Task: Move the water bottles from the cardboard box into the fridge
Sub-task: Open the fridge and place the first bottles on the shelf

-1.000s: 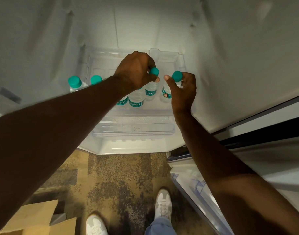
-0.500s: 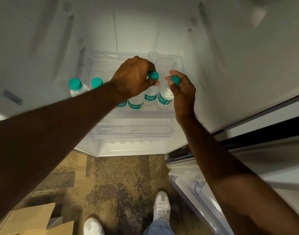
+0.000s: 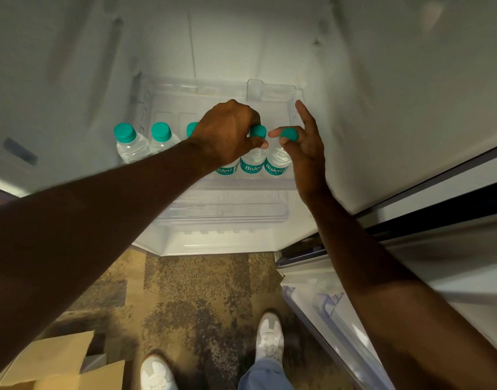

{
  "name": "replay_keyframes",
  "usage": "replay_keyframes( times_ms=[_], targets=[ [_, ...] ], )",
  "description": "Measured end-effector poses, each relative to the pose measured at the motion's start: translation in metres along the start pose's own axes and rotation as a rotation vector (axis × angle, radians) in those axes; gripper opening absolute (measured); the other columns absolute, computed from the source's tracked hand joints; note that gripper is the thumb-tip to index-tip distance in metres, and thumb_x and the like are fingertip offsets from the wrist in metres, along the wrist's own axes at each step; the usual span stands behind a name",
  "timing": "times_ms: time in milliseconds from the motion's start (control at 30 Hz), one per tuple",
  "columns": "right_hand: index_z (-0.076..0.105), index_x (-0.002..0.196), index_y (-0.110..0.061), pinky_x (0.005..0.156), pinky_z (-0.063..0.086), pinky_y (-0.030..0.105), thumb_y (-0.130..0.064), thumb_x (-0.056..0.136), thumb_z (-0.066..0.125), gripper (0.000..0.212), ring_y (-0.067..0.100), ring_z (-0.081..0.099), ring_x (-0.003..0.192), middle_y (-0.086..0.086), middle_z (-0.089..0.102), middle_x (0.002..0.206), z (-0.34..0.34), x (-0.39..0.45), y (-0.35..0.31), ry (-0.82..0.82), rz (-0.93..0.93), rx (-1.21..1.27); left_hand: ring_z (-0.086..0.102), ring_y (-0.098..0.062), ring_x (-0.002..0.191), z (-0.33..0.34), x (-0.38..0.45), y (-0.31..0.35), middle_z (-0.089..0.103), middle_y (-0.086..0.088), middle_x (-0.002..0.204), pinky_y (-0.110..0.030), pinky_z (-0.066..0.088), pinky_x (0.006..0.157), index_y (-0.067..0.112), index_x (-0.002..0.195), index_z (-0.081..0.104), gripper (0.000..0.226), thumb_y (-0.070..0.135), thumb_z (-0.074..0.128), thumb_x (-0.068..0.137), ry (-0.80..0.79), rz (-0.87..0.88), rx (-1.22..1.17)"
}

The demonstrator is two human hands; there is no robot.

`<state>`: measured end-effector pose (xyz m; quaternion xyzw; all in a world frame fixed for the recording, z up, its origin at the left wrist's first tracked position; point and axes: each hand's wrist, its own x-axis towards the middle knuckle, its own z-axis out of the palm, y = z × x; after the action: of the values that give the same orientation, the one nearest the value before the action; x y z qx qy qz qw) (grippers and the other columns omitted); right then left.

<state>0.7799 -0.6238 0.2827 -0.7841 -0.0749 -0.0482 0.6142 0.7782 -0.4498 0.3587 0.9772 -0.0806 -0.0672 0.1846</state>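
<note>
A row of clear water bottles with teal caps stands on the fridge shelf [image 3: 293,182]. The two at the left [image 3: 129,143] [image 3: 162,137] stand free, and my left arm hides part of the middle ones. My left hand [image 3: 227,130] grips the cap of a bottle [image 3: 253,161] near the right end. My right hand [image 3: 307,147] pinches the teal cap of the rightmost bottle [image 3: 278,163] between thumb and a curled finger, its index finger sticking up. Both bottles stand upright on the shelf, side by side.
A clear drawer [image 3: 222,211] sits below the shelf. The open fridge door [image 3: 334,311] with its racks stands at the right. The cardboard box [image 3: 53,361] lies open on the patterned carpet at the bottom left, near my white shoes [image 3: 269,339].
Both hands have lowered their bottles onto the shelf, and the right bottle has closed up against the left one. My right index finger has lifted off the cap.
</note>
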Motion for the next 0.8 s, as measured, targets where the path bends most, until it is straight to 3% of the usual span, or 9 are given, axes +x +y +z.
replay_keyframes(
  times_ms=[67, 133, 233, 500, 800],
  targets=[
    [0.047, 0.141, -0.007, 0.091, 0.051, 0.014, -0.027, 0.092, 0.064, 0.055, 0.008, 0.063, 0.112, 0.008, 0.059, 0.137, 0.005, -0.002, 0.002, 0.063, 0.022, -0.042, 0.065, -0.029, 0.107, 0.001, 0.0, 0.0, 0.069, -0.009, 0.126, -0.038, 0.049, 0.094, 0.015, 0.127, 0.065, 0.046, 0.045, 0.067, 0.093, -0.004, -0.001, 0.006],
    [0.057, 0.124, -0.006, 0.088, 0.057, 0.021, -0.031, 0.086, 0.071, 0.047, 0.02, 0.067, 0.102, 0.007, 0.067, 0.116, 0.009, -0.008, 0.006, 0.157, 0.036, -0.037, 0.066, -0.029, 0.106, 0.001, -0.001, 0.0, 0.069, -0.009, 0.126, -0.038, 0.05, 0.093, 0.015, 0.127, 0.065, 0.044, 0.044, 0.067, 0.093, -0.009, 0.0, 0.008],
    [0.061, 0.109, 0.001, 0.075, 0.055, 0.014, -0.025, 0.086, 0.075, 0.038, 0.019, 0.067, 0.088, 0.002, 0.066, 0.1, 0.015, -0.015, 0.008, 0.26, 0.054, -0.014, 0.067, -0.028, 0.105, 0.001, 0.0, -0.001, 0.069, -0.008, 0.128, -0.037, 0.051, 0.092, 0.016, 0.128, 0.065, 0.043, 0.043, 0.067, 0.094, -0.015, 0.013, -0.005],
    [0.064, 0.116, -0.002, 0.084, 0.058, 0.021, -0.02, 0.092, 0.066, 0.03, 0.024, 0.069, 0.102, 0.004, 0.069, 0.114, 0.01, -0.018, 0.005, 0.131, 0.025, 0.057, 0.068, -0.026, 0.105, 0.005, -0.004, -0.009, 0.07, -0.006, 0.126, -0.039, 0.053, 0.093, 0.016, 0.126, 0.066, 0.043, 0.042, 0.068, 0.093, -0.03, 0.086, -0.045],
    [0.062, 0.125, 0.0, 0.089, 0.055, 0.021, -0.018, 0.098, 0.06, 0.032, 0.023, 0.065, 0.112, 0.009, 0.067, 0.123, 0.005, -0.019, 0.006, 0.061, 0.036, 0.054, 0.069, -0.02, 0.099, 0.003, -0.007, -0.014, 0.072, 0.0, 0.122, -0.028, 0.046, 0.078, 0.02, 0.122, 0.067, 0.042, 0.047, 0.071, 0.089, -0.043, 0.12, -0.047]
  ],
)
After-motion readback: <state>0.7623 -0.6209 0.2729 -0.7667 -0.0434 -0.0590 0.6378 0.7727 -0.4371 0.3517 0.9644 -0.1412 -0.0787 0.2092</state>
